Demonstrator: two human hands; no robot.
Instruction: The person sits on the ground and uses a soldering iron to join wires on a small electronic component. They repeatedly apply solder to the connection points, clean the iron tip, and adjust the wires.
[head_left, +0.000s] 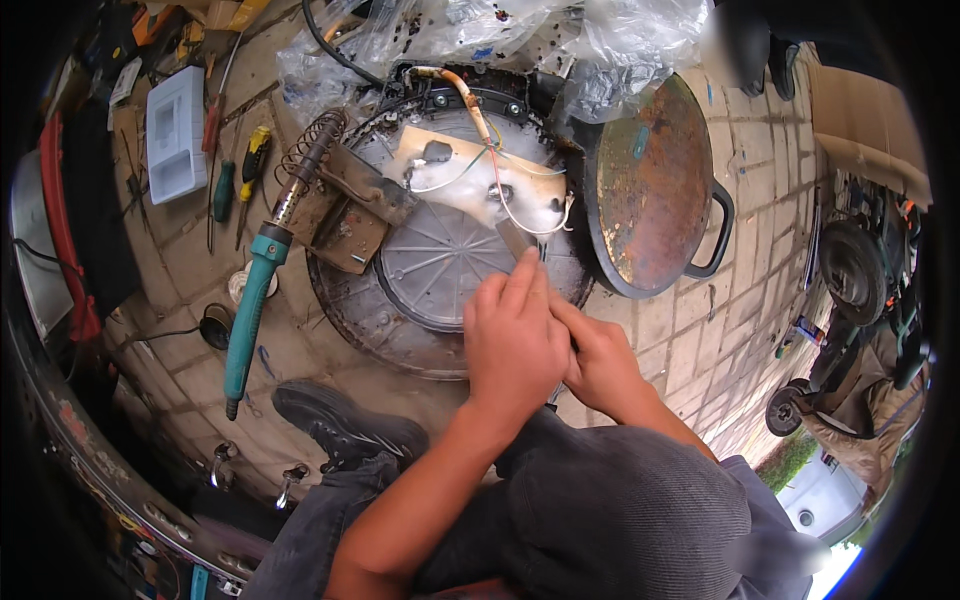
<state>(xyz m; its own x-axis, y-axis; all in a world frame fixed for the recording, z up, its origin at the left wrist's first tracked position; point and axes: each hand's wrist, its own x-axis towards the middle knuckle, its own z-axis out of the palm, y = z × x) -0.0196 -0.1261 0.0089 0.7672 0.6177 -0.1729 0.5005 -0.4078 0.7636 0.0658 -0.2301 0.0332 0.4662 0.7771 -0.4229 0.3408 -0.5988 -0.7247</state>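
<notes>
My left hand [512,350] and my right hand [600,355] come together over a metal appliance base [450,265], both closed on a flat metal-tipped tool [518,234] whose handle they mostly hide. Its tip is at the lower edge of a light board [415,145] with white foamy material, a dark piece and thin red, green and white wires. A thick cable with an orange sleeve [460,85] rises above the board. A teal-handled soldering iron [252,315] rests in a coiled-spring stand on a rusty metal bracket [335,235] at the left.
A rusty round pan [650,200] with a black handle stands at the right, plastic bags [630,40] behind. Screwdrivers [222,190] and a plastic case [175,135] lie left. A wheeled item [850,260] is far right; someone's dark shoe [782,65] shows top right.
</notes>
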